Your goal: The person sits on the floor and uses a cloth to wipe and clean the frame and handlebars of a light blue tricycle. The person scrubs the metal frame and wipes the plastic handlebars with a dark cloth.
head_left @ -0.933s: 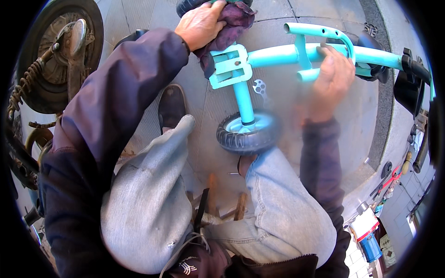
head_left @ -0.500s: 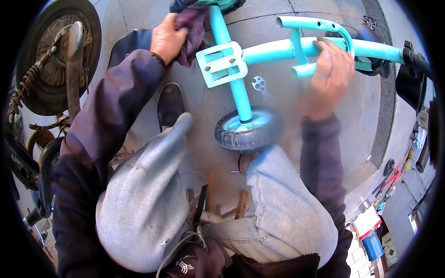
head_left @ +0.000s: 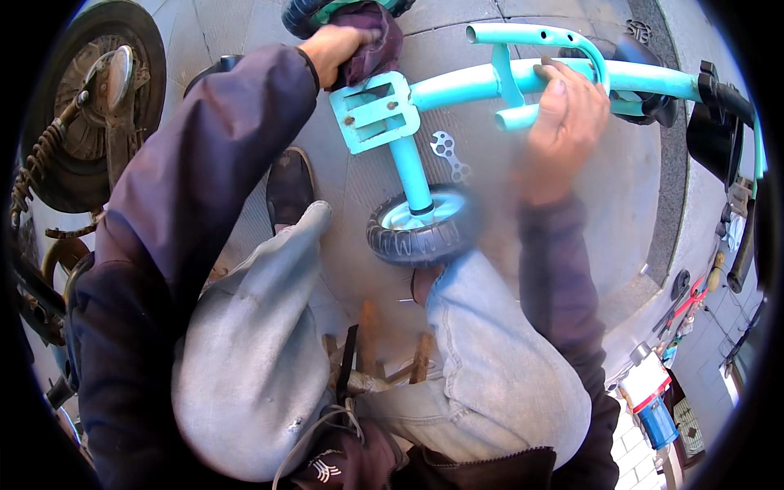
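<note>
A turquoise tricycle frame (head_left: 457,88) lies across the ground in front of me, its axle running between two black-tyred wheels. The near wheel (head_left: 420,229) rests beside my right shin; the far wheel (head_left: 306,16) is cut off by the top edge. My left hand (head_left: 335,49) grips a dark purple rag (head_left: 371,41) and presses it round the axle, just beyond the square mounting plate (head_left: 374,112). The rag hides that stretch of tube. My right hand (head_left: 563,122) is closed round the frame's main tube, near its curved bracket.
On the paving lies a silver multi-hole spanner (head_left: 447,153). To the left stands a large old wheel (head_left: 90,106) with a rusty spring (head_left: 41,159). Several tools, among them red-handled pliers (head_left: 694,298), lie along the right, near a blue and white container (head_left: 653,400).
My left hand has moved right with the rag, from beside the axle onto it. The frame has shifted slightly left, while my right hand keeps its hold.
</note>
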Demonstrator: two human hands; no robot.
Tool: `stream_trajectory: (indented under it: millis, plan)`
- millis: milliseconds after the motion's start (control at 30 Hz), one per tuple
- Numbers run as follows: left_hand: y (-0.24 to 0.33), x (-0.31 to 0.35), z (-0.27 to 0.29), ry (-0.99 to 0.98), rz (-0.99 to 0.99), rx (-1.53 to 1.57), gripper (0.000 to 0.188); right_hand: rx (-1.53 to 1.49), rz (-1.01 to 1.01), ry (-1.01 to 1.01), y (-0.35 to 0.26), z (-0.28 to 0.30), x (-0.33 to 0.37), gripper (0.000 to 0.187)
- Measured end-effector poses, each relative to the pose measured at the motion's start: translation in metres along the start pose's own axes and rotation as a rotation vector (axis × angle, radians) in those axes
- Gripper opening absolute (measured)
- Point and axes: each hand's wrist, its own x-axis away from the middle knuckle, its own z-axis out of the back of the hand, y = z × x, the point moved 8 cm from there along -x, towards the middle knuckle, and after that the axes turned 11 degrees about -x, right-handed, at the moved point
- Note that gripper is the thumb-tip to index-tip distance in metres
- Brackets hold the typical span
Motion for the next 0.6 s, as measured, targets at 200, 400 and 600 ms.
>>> stream_trajectory:
  millis: [200, 400, 600]
  plan:
    - [-0.054, 0.02, -0.042, -0.505, 0.287, 0.557, 0.028, -0.007, -0.012, 0.009, 0.002, 0.0, 0.0, 0.026]
    - [-0.056, 0.028, -0.044, -0.429, 0.271, 0.496, 0.035, -0.001, -0.013, 0.011, 0.0, -0.001, 0.0, 0.026]
    - [-0.052, 0.012, -0.03, -0.278, 0.298, 0.311, 0.033, 0.001, -0.017, 0.024, 0.001, -0.001, -0.001, 0.026]
